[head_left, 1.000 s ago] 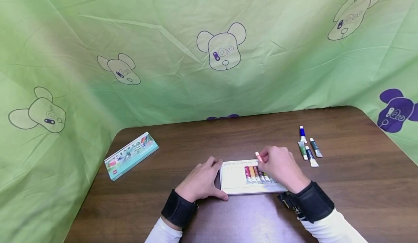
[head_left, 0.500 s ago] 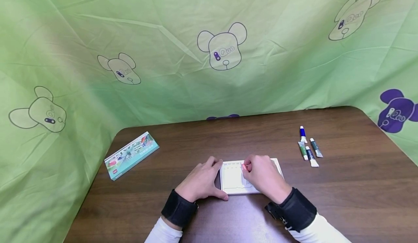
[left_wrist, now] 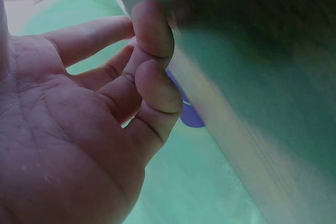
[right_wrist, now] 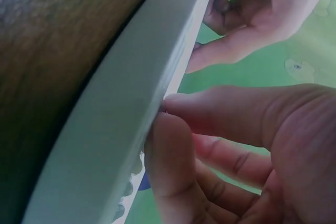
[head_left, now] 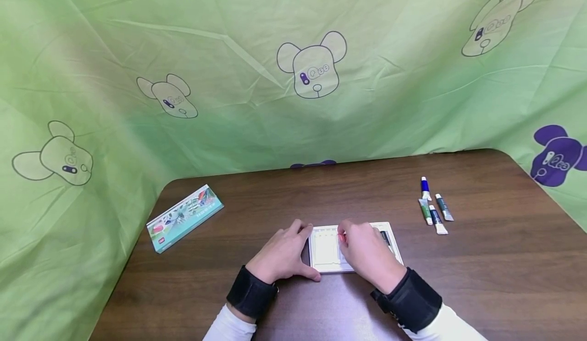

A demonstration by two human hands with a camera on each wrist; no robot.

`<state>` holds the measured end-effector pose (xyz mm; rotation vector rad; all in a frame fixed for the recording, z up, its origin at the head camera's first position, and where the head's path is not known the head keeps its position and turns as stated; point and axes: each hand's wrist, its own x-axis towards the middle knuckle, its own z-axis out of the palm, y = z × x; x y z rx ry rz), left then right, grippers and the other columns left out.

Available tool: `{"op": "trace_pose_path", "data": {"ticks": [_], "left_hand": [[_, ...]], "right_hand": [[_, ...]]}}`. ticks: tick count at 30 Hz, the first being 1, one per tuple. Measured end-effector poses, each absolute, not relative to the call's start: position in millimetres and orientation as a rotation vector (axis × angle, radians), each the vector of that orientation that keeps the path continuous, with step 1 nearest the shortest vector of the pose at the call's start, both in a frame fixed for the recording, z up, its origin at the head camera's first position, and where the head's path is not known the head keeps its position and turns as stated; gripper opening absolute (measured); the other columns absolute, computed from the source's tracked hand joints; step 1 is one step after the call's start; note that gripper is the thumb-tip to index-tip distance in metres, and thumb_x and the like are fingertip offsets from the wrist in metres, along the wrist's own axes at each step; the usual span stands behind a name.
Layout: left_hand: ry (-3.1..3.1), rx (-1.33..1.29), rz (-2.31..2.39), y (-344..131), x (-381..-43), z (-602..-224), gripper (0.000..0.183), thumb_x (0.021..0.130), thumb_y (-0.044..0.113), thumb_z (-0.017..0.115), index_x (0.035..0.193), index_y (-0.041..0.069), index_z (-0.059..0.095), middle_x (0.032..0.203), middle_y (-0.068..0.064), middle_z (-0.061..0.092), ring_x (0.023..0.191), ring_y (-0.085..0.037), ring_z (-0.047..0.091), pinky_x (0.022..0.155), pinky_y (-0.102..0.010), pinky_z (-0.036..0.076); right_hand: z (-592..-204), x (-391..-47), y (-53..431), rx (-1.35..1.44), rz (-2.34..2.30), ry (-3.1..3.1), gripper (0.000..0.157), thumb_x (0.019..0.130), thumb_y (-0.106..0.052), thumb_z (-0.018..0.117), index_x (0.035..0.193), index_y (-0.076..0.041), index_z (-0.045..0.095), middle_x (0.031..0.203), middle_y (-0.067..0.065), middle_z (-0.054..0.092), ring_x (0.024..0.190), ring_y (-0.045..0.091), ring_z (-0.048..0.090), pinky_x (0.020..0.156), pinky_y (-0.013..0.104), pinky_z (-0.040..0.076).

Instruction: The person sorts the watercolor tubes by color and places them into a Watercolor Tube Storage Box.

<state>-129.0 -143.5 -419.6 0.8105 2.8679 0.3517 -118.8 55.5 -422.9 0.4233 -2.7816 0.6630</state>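
A white plastic paint tray (head_left: 326,249) lies on the table between my two hands. My left hand (head_left: 284,254) holds it at the left end, thumb by the front corner and fingers by the back corner. Over its middle, my right hand (head_left: 369,254) pinches a small red paint tube (head_left: 341,237) between thumb and index finger, down at the tray. To the right of that hand, a dark paint tube (head_left: 385,237) shows in the tray; the hand hides the other tubes there. The right wrist view shows thumb and index fingertips right at the tray's edge.
Several loose paint tubes, among them a blue-capped tube (head_left: 425,188) and a green tube (head_left: 425,211), lie to the right on the brown table (head_left: 284,193). A turquoise box (head_left: 185,218) rests at the left. Behind hangs a green cloth (head_left: 229,127).
My right hand has moved left with the tube, from the tray's back right part to its middle, and down to the tray. My left hand has stayed in place.
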Motion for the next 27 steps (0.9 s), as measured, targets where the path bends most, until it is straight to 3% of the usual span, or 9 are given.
{"op": "trace_pose_path", "data": {"ticks": [7, 13, 27], "left_hand": [[2.872, 0.821, 0.347, -143.8, -128.6, -419.9, 0.099, 0.057, 0.061, 0.078, 0.137, 0.009, 0.051, 0.126, -0.004, 0.05, 0.102, -0.019, 0.056, 0.091, -0.036, 0.043], [2.877, 0.826, 0.332, -143.1, -128.8, -419.4, 0.099, 0.057, 0.061, 0.078, 0.136, 0.009, 0.052, 0.125, -0.004, 0.051, 0.101, -0.019, 0.056, 0.09, -0.035, 0.043], [2.875, 0.821, 0.317, -142.6, -128.0, -418.8, 0.099, 0.058, 0.062, 0.077, 0.137, 0.008, 0.051, 0.127, -0.005, 0.05, 0.103, -0.019, 0.056, 0.091, -0.036, 0.043]], "right_hand": [[-419.3, -116.0, 55.4, 0.543, 0.567, -2.826, 0.014, 0.079, -0.004, 0.063, 0.068, -0.013, 0.063, 0.056, -0.004, 0.046, 0.053, 0.01, 0.043, 0.05, 0.031, 0.039], [-414.2, -114.5, 57.5, 0.6, 0.492, -2.874, 0.015, 0.079, -0.004, 0.063, 0.067, -0.013, 0.063, 0.059, 0.0, 0.048, 0.055, 0.014, 0.048, 0.051, 0.035, 0.042], [-415.1, -116.8, 61.4, 0.642, 0.472, -2.927, 0.013, 0.078, -0.006, 0.067, 0.069, -0.014, 0.064, 0.061, 0.0, 0.047, 0.057, 0.014, 0.045, 0.053, 0.033, 0.039]]}}
